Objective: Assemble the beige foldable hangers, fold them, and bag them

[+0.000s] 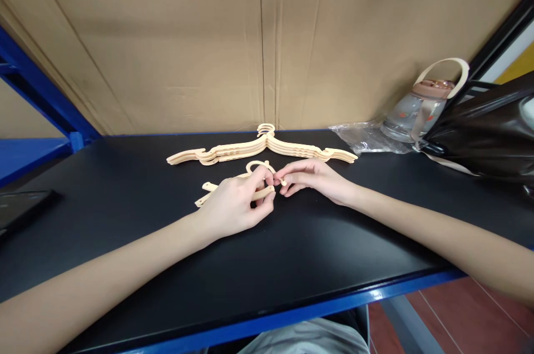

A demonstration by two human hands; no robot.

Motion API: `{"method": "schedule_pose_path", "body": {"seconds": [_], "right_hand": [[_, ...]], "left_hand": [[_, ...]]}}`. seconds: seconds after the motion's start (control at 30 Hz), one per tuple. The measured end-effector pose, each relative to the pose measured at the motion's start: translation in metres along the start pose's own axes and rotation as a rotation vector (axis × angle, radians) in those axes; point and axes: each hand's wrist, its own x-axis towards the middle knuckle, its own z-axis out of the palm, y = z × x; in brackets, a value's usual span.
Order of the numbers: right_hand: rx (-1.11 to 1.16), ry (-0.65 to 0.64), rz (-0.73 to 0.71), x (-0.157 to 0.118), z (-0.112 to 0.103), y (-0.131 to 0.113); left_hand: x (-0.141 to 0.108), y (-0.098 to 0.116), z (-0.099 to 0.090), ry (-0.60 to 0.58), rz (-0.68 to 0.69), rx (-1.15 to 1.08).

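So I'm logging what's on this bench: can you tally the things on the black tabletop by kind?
Stack of beige plastic hangers, number in it unclear: 1
Beige hanger piece held in both hands: 1
Clear plastic bag: 1
Clear jug with pink lid and beige strap: 1
Black bag: 1
Dark flat device at the left edge: 1
Total: 6

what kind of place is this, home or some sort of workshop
Likely a small assembly or packing workstation, not a home: a black worktop edged in blue metal racking, cardboard sheets as a backdrop, and a stack of identical beige plastic hangers behind both hands.
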Motion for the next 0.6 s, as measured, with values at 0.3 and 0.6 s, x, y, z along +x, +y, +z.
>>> {"method": "schedule_pose_path", "body": {"seconds": [0.3, 0.6], "right_hand": [[-0.425, 0.022, -0.331, -0.005, 0.006, 0.005], [-1.311, 0.127, -0.941, -0.015, 0.011, -0.006]], "left_hand": [[0.001, 0.002, -0.002, -0.012, -0.018, 0.007], [0.002, 0.001, 0.000, -0.009, 0.020, 0.048]]}}
